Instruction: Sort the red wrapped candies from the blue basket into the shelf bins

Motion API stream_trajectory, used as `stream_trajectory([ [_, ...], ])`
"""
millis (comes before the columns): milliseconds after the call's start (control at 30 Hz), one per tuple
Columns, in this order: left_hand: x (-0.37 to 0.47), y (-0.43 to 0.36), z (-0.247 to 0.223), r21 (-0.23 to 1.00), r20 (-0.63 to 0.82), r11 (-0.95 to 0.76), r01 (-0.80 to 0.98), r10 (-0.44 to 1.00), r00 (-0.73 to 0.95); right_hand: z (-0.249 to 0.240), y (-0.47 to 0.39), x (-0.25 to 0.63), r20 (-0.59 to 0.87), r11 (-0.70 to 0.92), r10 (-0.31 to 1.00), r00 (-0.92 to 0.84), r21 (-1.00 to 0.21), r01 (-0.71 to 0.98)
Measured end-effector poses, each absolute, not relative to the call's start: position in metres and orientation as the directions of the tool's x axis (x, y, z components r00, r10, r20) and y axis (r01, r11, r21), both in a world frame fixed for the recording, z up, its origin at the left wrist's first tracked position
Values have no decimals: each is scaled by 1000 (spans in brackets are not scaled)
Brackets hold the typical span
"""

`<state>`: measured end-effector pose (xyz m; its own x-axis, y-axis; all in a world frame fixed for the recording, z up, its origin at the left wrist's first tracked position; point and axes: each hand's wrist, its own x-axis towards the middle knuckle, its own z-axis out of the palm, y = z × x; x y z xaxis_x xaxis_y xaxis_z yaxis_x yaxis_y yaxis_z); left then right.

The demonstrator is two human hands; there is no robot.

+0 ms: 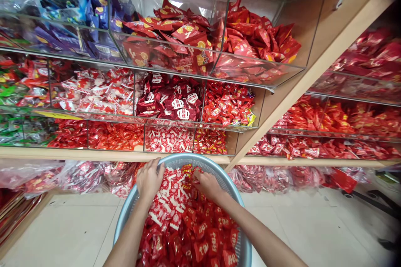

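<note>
- Holding the blue basket (120,221) at its far left rim: left hand (149,180), fingers curled over
- Right hand (207,184) in red sweets (203,227); cannot tell its fingers' grip

My left hand (149,180) is palm down, fingers extended; my right hand (205,184) has its fingers curled in. Both forearms reach forward.

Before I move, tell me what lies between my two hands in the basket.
Between the left hand and right hand lie red-and-white wrapped sweets, with some red-and-yellow ones nearer the right, in the head view.
</note>
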<state>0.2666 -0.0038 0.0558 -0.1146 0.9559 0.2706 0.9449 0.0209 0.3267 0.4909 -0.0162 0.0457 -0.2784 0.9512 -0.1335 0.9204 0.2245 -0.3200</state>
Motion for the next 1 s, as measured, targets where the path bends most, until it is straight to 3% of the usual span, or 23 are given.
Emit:
stream_trajectory([
  [100, 267, -3, 56, 323, 266, 19, 946, 958, -110, 50, -14, 493, -89, 160, 961, -262, -593, 789],
  [200, 267, -3, 56, 330, 258, 23, 944, 959, -113, 58, -14, 502, -67, 60, 968, -241, -872, 485],
  [267, 266, -3, 56, 336, 255, 25, 941, 960, -116, 61, -15, 509, -107, -29, 972, -208, -936, 350],
  [333, 266, -3, 56, 337, 253, 24, 941, 961, -115, 61, -18, 515, -124, -48, 972, -198, -935, 350],
  [433, 266, -3, 55, 328, 255, 22, 944, 960, -111, 55, -25, 516, -46, 76, 979, -197, -818, 571],
  [567, 267, -4, 55, 326, 257, 23, 945, 960, -112, 44, -38, 499, 45, 202, 978, -206, -478, 855],
  [667, 267, -4, 55, 319, 253, 22, 947, 961, -108, 39, -43, 481, 29, 235, 971, -239, -315, 920],
  [833, 266, -4, 55, 310, 256, 28, 950, 960, -112, 43, -38, 466, 68, 212, 977, -204, -144, 967],
  [1000, 266, -3, 55, 308, 249, 28, 951, 962, -109, 44, -38, 465, 145, 227, 967, -211, -100, 969],
])
